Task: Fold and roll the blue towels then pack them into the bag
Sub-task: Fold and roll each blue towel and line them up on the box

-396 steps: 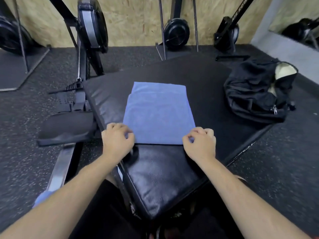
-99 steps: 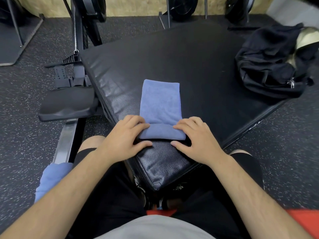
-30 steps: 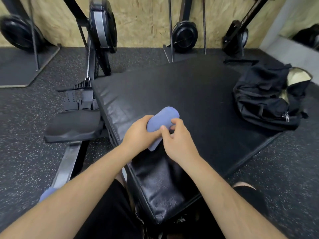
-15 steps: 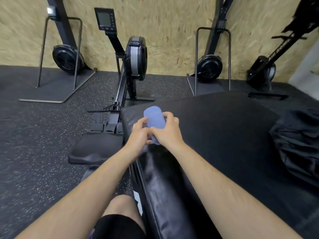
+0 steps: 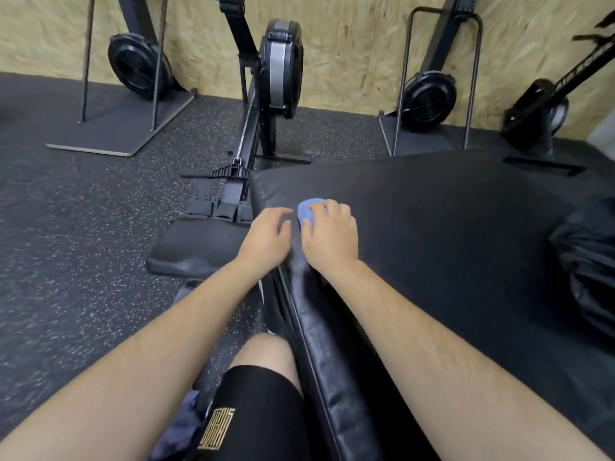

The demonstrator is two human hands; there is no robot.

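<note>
Head view, item 1: rolled blue towel [image 5: 307, 210], a tight roll, centre of the frame, at the near left part of the black padded mat [image 5: 449, 234]; only its left end shows past the fingers.
Right hand [image 5: 331, 236]: palm down over the roll, fingers and thumb curled round it and gripping it.
Left hand [image 5: 266, 236]: just left of the roll, a small gap between them; fingers loosely bent and holding nothing. Whether it rests on the mat's edge cannot be told.
Bag [image 5: 587, 277]: black, crumpled, at the right edge of the frame, on the mat, well apart from the roll; its opening is cut off.
Blue cloth [image 5: 181, 424]: bunched, at the bottom of the frame, left of the person's thigh and partly hidden by it.
Shorts [image 5: 263, 410]: black, with a gold mark on the leg, bottom centre.
Rowing machine [image 5: 279, 68]: black, upper centre, its rail running down to a seat [image 5: 199, 244] left of the mat.
Floor [image 5: 83, 244]: dark speckled rubber, left half of the frame.
Wall [image 5: 359, 44]: pale chipboard along the top, with further black machines standing against it.
</note>
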